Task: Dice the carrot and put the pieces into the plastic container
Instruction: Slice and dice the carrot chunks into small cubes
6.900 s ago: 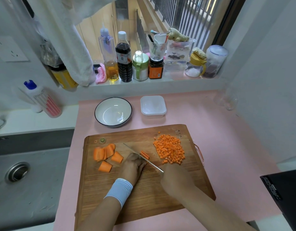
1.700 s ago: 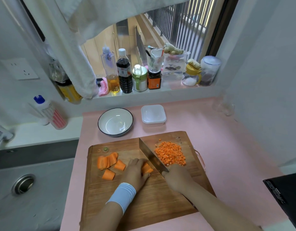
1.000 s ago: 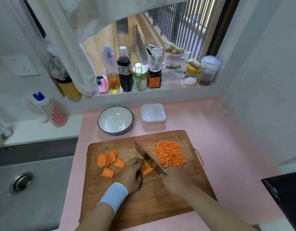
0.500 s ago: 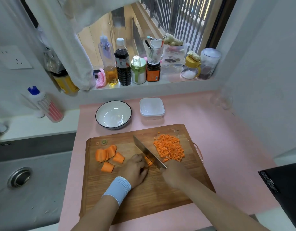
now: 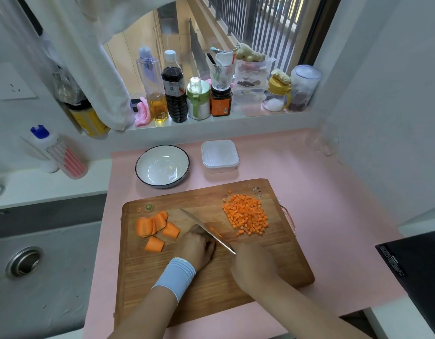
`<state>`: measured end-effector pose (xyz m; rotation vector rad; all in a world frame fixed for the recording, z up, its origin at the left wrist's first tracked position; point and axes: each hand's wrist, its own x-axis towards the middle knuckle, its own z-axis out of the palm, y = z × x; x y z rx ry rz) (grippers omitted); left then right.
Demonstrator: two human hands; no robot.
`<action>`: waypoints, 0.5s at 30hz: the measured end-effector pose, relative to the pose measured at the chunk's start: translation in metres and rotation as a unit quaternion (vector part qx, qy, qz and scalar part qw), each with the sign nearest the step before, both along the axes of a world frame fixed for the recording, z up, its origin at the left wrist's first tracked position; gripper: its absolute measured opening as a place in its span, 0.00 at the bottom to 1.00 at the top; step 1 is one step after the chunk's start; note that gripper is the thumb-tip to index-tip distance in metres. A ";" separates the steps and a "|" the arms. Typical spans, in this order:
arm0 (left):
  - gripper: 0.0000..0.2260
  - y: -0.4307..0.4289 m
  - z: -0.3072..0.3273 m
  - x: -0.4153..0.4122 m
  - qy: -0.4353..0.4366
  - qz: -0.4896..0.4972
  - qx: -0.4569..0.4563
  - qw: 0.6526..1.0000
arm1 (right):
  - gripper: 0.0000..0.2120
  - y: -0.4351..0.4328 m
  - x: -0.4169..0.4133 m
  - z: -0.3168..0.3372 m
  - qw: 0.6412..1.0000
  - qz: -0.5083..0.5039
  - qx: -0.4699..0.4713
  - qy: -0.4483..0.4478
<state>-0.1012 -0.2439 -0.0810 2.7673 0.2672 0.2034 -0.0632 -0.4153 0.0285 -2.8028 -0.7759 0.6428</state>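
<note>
Soft daylight from the window [image 5: 236,33]; wide-angle edges bend.

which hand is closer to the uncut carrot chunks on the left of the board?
Left. The left hand sits just right of the carrot chunks, holding a carrot piece against the knife. The right hand, gripping the knife, is farther right.

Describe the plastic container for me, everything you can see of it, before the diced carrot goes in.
The plastic container is a small, low-walled square tub with rounded corners, made of translucent whitish plastic. It sits upright on the pink counter mat, just beyond the far edge of the wooden cutting board and right of the black-rimmed white bowl, apart from both. No carrot shows in it. Its top looks flat and pale, and I cannot tell whether a lid is on. Only the mat touches it.
</note>
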 end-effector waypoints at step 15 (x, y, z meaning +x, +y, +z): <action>0.03 -0.002 0.001 -0.003 -0.030 -0.003 -0.022 0.999 | 0.11 0.012 0.006 -0.008 0.997 -0.036 -0.027 0.060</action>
